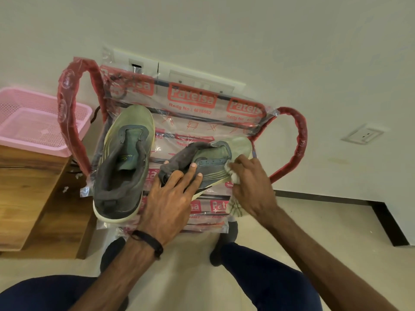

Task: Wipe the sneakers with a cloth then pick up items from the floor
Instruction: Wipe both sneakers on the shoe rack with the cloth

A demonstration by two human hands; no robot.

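Note:
Two grey-green sneakers lie on a plastic-wrapped red chair [298,140]. The left sneaker [125,162] rests flat, toe pointing away. The right sneaker [215,158] is tilted on its side. My left hand [173,198] grips it at the collar and laces, with the fingers spread over its side. My right hand [251,187] holds a white cloth [234,206] bunched against the sneaker's side near the toe. Part of the cloth hangs below my palm, showing dark stripes.
A pink perforated basket [33,122] sits on a wooden cabinet [29,194] at the left. White switch plates [197,79] are on the wall behind the chair, and another socket [362,135] is to the right. Beige floor tiles and my legs lie below.

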